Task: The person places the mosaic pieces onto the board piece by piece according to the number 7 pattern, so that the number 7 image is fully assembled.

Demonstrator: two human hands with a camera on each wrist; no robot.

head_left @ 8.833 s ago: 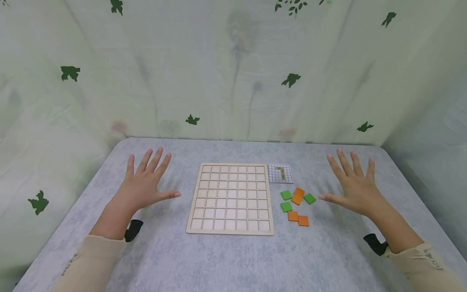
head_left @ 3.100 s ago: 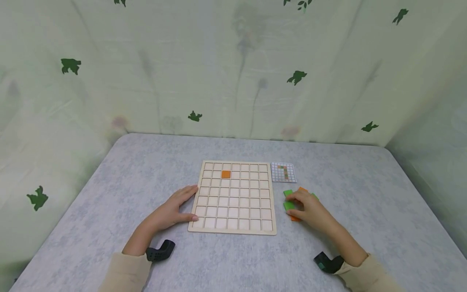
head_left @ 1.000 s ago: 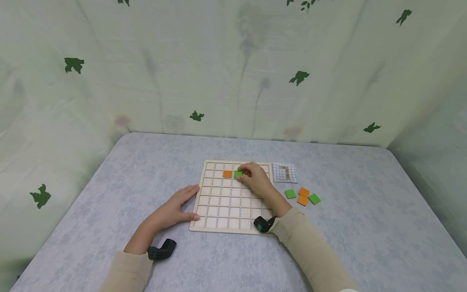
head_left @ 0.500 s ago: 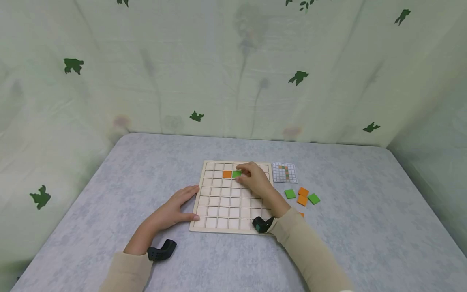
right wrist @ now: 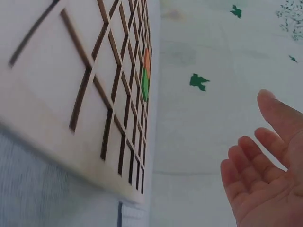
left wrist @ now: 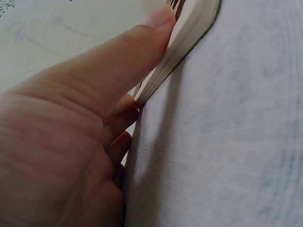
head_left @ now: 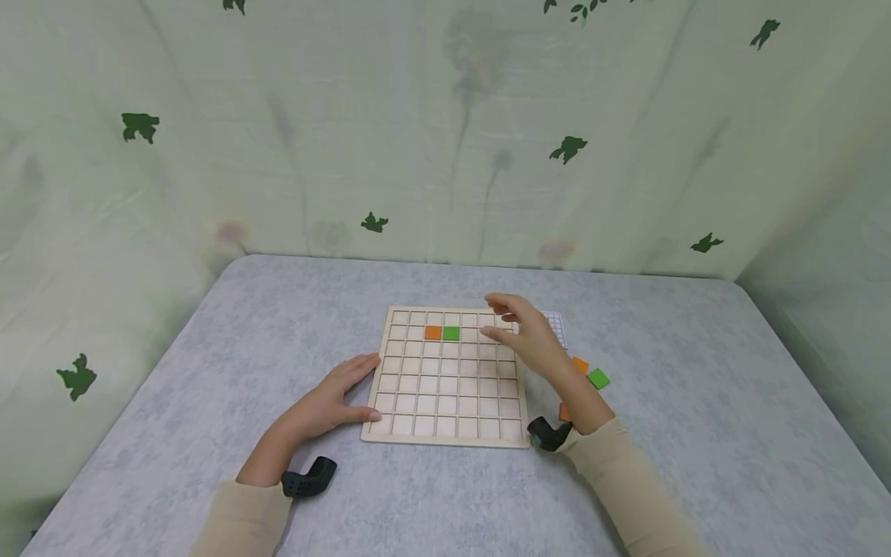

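Note:
A wooden grid board [head_left: 419,384] lies on the table. An orange tile [head_left: 433,333] and a green tile [head_left: 451,333] sit side by side in its second row from the far edge. The left hand [head_left: 332,398] rests against the board's left edge, thumb on the near left corner area and fingers along the side, as the left wrist view also shows. Above the board's far right part, the right hand [head_left: 525,333] is raised with nothing between thumb and fingers. In the right wrist view that hand [right wrist: 265,165] is apart from the board [right wrist: 71,156], fingers loosely bent.
Right of the board lie loose tiles, among them a green tile [head_left: 599,378] and orange tiles [head_left: 580,364], partly hidden by the right forearm. A small printed pattern card [head_left: 556,326] at the board's far right is mostly covered by the right hand. A patterned curtain [head_left: 306,139] hangs behind the table.
The green tile now lies in the cell beside the orange tile, and the right hand has let go of it, rising and moving right. The left hand stays at the board's edge.

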